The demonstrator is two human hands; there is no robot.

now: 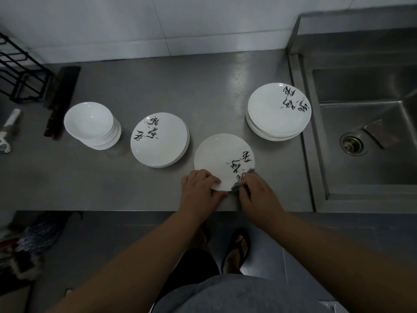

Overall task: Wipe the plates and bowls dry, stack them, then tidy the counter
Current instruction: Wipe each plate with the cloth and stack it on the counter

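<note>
The plate (221,154) lies near the front edge of the bench (158,82), right of the middle. The left grip (200,188) holds its near rim with curled fingers. The right grip (257,193) is bunched around a grey cloth (239,185), pressed on the plate's near right side.

With the plate so near the front edge, a hard wipe could slide it on the smooth steel and tip it to the floor, likelier if the plate is wet. The plate stack (278,109) at the right edge, beside the sink (361,123), could be knocked by a careless elbow.

The bench is dull grey metal under dim light, backed by a white tiled wall (180,26). A bowl stack (90,123) stands towards the left edge.
</note>
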